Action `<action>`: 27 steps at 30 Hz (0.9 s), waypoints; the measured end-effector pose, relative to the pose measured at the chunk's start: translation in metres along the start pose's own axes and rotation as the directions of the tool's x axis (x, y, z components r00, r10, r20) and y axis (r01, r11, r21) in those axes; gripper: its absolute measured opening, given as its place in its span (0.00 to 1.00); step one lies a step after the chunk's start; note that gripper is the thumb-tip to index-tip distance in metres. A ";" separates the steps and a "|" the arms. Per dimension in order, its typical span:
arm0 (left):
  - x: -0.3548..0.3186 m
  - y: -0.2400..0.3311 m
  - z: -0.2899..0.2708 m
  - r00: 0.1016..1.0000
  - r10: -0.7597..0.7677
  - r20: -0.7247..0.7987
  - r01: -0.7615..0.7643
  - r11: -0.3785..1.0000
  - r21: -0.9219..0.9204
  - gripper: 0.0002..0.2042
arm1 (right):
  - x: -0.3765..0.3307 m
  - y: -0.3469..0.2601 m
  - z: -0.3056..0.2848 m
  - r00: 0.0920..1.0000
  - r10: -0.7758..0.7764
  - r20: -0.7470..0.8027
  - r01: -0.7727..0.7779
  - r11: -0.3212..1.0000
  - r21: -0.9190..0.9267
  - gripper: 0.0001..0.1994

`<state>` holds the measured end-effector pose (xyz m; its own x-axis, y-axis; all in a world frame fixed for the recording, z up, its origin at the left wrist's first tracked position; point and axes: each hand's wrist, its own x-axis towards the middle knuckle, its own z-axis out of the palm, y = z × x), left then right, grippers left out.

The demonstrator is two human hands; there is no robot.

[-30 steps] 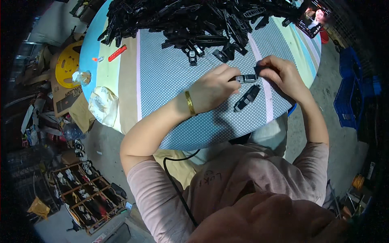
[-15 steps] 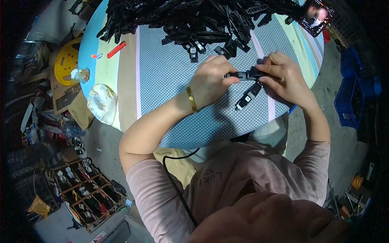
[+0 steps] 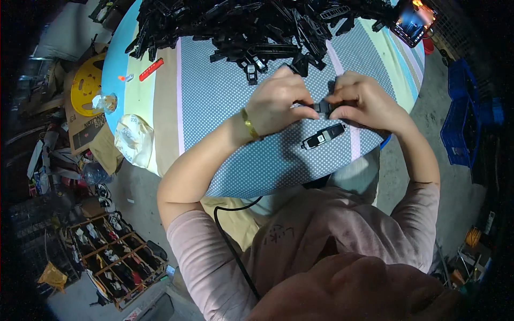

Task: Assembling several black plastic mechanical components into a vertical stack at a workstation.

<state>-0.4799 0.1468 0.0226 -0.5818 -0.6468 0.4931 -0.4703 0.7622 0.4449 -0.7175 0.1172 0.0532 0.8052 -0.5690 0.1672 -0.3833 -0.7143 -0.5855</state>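
- Firstly, at the far left on the floor stands a wooden crate [image 3: 115, 262] with compartments full of small parts, and above it lies a yellow reel [image 3: 85, 85]; both are well apart from the hands.
- On the left edge of the counter [image 3: 214, 123] rests a crumpled plastic bag [image 3: 134, 140], and further up a small red tool [image 3: 151, 69], not touched by anyone.
- Across the top of the counter lies a big heap of black plastic parts [image 3: 257, 27], within reach of both arms, probably as the stock to pick from.
- The left hand [image 3: 278, 101], with a gold bangle [image 3: 249, 124] at the wrist, has its fingers closed on the left end of a small black part [image 3: 323, 107], lifted a little over the dotted cloth.
- The right hand [image 3: 364, 101] pinches the other end of the same part, so both hands meet on it, it seems to press the pieces together.
- Just below the hands, a second black piece with a pale label [image 3: 323, 136] lies flat on the cloth, near but apart.
- At the top right a phone [image 3: 413, 21] with a lit screen leans at the counter edge, and a blue crate [image 3: 463, 123] stands on the floor to the right.
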 end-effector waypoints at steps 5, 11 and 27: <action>0.008 -0.023 -0.020 0.967 -0.012 -0.254 0.133 0.875 0.465 0.18 | 0.023 0.014 0.011 0.949 -0.203 -0.241 0.127 0.946 -0.298 0.22; 0.004 -0.048 -0.028 0.962 0.023 -0.272 0.145 0.801 0.581 0.16 | 0.067 0.011 0.019 0.988 -0.088 -0.125 0.009 0.850 -0.527 0.19; -0.005 0.034 -0.015 0.971 -0.209 0.115 0.179 0.958 0.224 0.08 | 0.070 0.021 0.005 0.998 -0.058 -0.002 0.058 0.988 0.142 0.12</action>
<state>-0.4837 0.1757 0.0466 -0.5430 -0.7842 0.3003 -0.7036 0.6200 0.3471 -0.6675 0.0643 0.0486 0.8252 -0.5274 0.2024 -0.2679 -0.6807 -0.6818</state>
